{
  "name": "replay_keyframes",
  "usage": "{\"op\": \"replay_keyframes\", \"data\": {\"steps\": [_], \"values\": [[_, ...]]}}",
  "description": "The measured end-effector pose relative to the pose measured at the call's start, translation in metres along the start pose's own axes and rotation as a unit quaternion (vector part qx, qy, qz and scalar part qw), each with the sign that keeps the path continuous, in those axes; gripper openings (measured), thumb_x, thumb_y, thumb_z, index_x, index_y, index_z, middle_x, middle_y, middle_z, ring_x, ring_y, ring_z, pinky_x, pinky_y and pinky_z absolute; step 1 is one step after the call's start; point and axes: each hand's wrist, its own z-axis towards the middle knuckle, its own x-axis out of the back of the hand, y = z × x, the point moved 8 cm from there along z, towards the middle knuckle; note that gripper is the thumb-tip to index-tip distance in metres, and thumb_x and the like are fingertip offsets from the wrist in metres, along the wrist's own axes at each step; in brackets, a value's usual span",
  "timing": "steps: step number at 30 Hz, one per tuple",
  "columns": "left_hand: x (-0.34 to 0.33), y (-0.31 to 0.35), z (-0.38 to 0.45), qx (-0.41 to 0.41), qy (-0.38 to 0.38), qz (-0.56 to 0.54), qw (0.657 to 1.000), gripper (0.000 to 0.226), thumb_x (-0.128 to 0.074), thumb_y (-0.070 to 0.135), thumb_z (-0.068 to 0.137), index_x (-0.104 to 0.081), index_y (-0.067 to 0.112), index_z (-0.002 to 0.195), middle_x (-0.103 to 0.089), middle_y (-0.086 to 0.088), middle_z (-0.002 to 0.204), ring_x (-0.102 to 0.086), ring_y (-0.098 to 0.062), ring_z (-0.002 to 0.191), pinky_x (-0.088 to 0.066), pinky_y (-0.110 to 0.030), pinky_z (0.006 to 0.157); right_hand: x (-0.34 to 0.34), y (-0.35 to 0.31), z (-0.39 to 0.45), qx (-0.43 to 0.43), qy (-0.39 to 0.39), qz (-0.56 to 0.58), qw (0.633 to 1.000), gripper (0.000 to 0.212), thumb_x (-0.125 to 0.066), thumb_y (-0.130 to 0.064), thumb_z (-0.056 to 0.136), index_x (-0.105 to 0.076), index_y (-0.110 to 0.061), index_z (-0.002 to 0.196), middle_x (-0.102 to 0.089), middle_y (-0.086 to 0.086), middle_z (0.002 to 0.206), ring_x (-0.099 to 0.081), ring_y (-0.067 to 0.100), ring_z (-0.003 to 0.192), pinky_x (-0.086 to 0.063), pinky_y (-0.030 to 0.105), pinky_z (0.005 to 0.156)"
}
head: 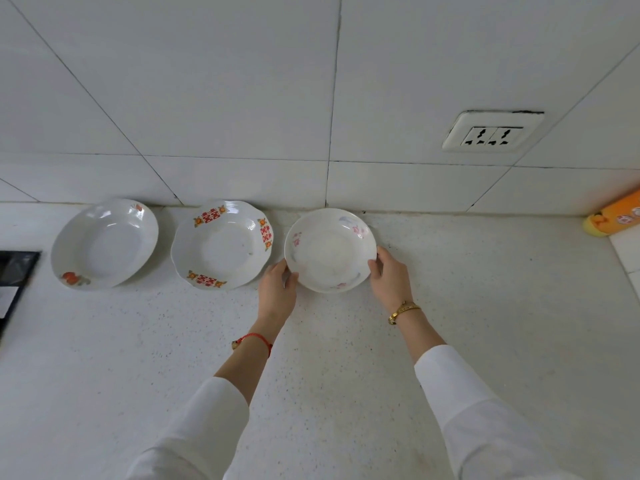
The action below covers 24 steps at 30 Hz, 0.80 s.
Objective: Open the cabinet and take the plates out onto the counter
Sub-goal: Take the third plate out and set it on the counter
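Gripping the pink-flowered plate [330, 250] by opposite rims, left hand [277, 291] and right hand [390, 275] curl fingers around it. Shoved leftward, it might chip the red-patterned plate [221, 244].

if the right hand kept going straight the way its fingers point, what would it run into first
The right hand already grips the pink-flowered plate by its rim; past that, probably the tiled wall behind it, though depth is hard to judge.

Three plates [221, 244] in a row on the counter [346, 358] — against the wall [242, 98], socket [491, 131] above right.
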Motion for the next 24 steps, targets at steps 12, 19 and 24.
{"op": "replay_keyframes", "data": {"steps": [12,19,24], "values": [[0.009,0.000,-0.010,0.030,0.001,0.035,0.999,0.037,-0.056,0.023,0.097,-0.056,0.003,0.129,-0.062,-0.015,0.124,-0.057,-0.031,0.117,-0.043,-0.031,0.098,0.010,-0.007,-0.013,-0.056,0.001,-0.005,0.998,0.047,-0.045,-0.023,0.100,-0.039,-0.005,0.142,-0.049,0.014,0.142,-0.048,0.029,0.130,-0.043,0.041,0.107],[0.036,0.008,-0.071,-0.024,0.006,0.067,0.997,0.053,-0.056,0.031,0.097,-0.043,0.013,0.145,-0.048,-0.006,0.147,-0.043,-0.024,0.137,-0.036,-0.039,0.114,0.022,-0.033,-0.060,0.023,-0.017,-0.025,0.999,0.046,-0.049,-0.018,0.097,-0.039,-0.009,0.141,-0.051,0.011,0.140,-0.046,0.026,0.131,-0.041,0.035,0.104],[0.075,0.010,-0.123,-0.068,0.041,0.100,0.992,0.049,-0.056,0.029,0.097,-0.046,0.015,0.143,-0.050,-0.004,0.145,-0.043,-0.022,0.136,-0.035,-0.035,0.112,0.027,-0.058,-0.103,0.084,-0.033,-0.049,0.995,0.046,-0.049,-0.020,0.097,-0.041,-0.010,0.141,-0.051,0.010,0.138,-0.042,0.023,0.132,-0.035,0.025,0.103]]}}
